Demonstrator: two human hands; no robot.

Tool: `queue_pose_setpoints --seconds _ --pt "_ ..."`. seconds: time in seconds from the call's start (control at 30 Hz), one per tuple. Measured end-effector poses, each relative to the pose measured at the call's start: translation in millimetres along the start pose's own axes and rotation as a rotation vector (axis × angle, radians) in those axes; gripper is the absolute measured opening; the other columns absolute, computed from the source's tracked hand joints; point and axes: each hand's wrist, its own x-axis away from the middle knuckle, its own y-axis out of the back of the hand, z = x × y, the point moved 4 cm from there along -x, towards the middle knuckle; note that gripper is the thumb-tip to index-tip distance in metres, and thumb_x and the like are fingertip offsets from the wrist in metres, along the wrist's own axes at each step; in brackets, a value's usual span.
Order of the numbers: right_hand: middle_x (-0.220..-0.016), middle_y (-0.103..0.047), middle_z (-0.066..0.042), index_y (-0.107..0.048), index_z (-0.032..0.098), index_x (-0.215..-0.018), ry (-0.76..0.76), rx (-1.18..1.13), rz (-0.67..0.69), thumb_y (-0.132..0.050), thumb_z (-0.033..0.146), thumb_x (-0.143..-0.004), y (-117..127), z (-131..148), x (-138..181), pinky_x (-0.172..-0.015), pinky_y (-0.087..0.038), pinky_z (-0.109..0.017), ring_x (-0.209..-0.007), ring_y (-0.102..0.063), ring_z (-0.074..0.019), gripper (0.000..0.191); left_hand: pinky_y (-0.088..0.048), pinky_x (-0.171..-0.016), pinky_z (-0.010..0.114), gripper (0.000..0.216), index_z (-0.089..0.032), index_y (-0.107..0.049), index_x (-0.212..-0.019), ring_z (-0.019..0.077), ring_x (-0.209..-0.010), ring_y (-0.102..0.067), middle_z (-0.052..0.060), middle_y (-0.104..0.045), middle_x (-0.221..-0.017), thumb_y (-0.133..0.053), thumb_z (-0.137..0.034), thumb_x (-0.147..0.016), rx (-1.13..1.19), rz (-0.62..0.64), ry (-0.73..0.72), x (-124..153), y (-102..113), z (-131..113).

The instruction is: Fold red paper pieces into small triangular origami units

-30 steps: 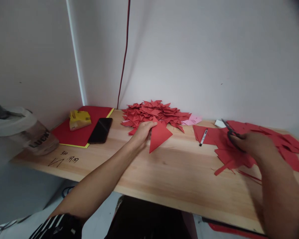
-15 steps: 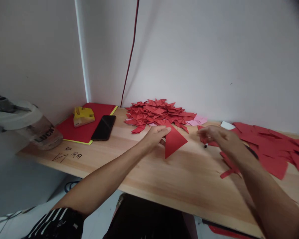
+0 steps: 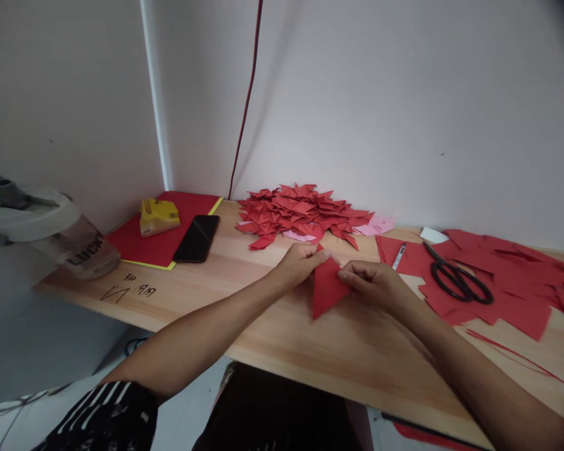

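A red paper triangle [image 3: 326, 291] lies point-down on the wooden tabletop [image 3: 282, 326]. My left hand [image 3: 299, 262] pinches its upper left corner, fingers curled. My right hand [image 3: 373, 283] grips its right edge with the fingers closed on the paper. Behind the hands sits a heap of folded red paper pieces [image 3: 303, 213]. Black scissors [image 3: 458, 277] lie free on cut red sheets [image 3: 502, 282] to the right of my right hand.
A white marker [image 3: 398, 255] lies beside the scissors. At the left are a black phone [image 3: 196, 238] and a yellow packet [image 3: 158, 217] on a red folder [image 3: 164, 235], and a plastic container [image 3: 51, 235] at the table's corner. Pink paper [image 3: 378, 225] lies by the wall.
My right hand left the scissors on the red sheets and came left to take the triangle's right edge. My left hand pulled the triangle slightly toward me.
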Motion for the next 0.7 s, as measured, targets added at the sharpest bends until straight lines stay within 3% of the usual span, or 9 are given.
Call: queue_pose_setpoints --seconds 0.23,0.37,0.43,0.6,0.7 --pt "-0.051 -0.046 0.002 -0.047 0.02 -0.056 -0.019 0.024 -0.033 -0.052 0.063 -0.082 7 -4 1 -0.048 -0.028 -0.024 -0.049 -0.038 -0.0104 0.05 -0.048 -0.056 0.023 0.04 -0.01 -0.066 -0.076 0.0114 -0.055 -0.06 0.006 -0.064 -0.068 -0.065 -0.05 -0.08 0.098 -0.187 -0.02 -6 25 -13" --pt "-0.05 -0.049 0.002 -0.049 0.02 -0.057 -0.051 -0.021 -0.092 -0.051 0.066 -0.082 12 -9 1 -0.047 -0.028 -0.024 -0.046 -0.039 -0.0102 0.052 -0.047 -0.054 0.024 0.049 -0.011 -0.065 -0.078 0.0132 -0.057 -0.061 0.006 -0.064 -0.069 -0.063 -0.06 -0.078 0.089 -0.005 0.081 -5 13 -8" --pt "-0.05 -0.049 0.002 -0.051 0.02 -0.06 -0.064 -0.052 -0.099 -0.052 0.066 -0.083 12 -13 1 -0.046 -0.028 -0.024 -0.046 -0.039 -0.0102 0.052 -0.046 -0.058 0.024 0.046 -0.011 -0.063 -0.07 0.0124 -0.058 -0.059 0.005 -0.062 -0.065 -0.072 -0.056 -0.071 -0.003 0.065 0.061 -2 5 -4" --pt "-0.053 -0.042 0.004 -0.049 0.021 -0.063 -0.07 -0.091 -0.059 -0.058 0.068 -0.078 6 -15 -2 -0.046 -0.026 -0.023 -0.05 -0.037 -0.0103 0.05 -0.036 -0.053 0.022 0.042 -0.014 -0.054 -0.058 0.009 -0.053 -0.046 -0.001 -0.053 -0.057 -0.068 -0.051 -0.072 -0.139 0.062 0.021 1 -1 3" --pt "-0.06 -0.046 0.003 -0.049 0.021 -0.066 -0.052 -0.108 -0.045 -0.063 0.066 -0.075 4 -10 -3 -0.049 -0.031 -0.024 -0.055 -0.041 -0.0116 0.048 -0.03 -0.051 0.021 0.038 -0.014 -0.056 -0.058 0.0084 -0.052 -0.041 -0.001 -0.05 -0.056 -0.064 -0.046 -0.076 -0.245 0.156 0.009 4 -6 3"
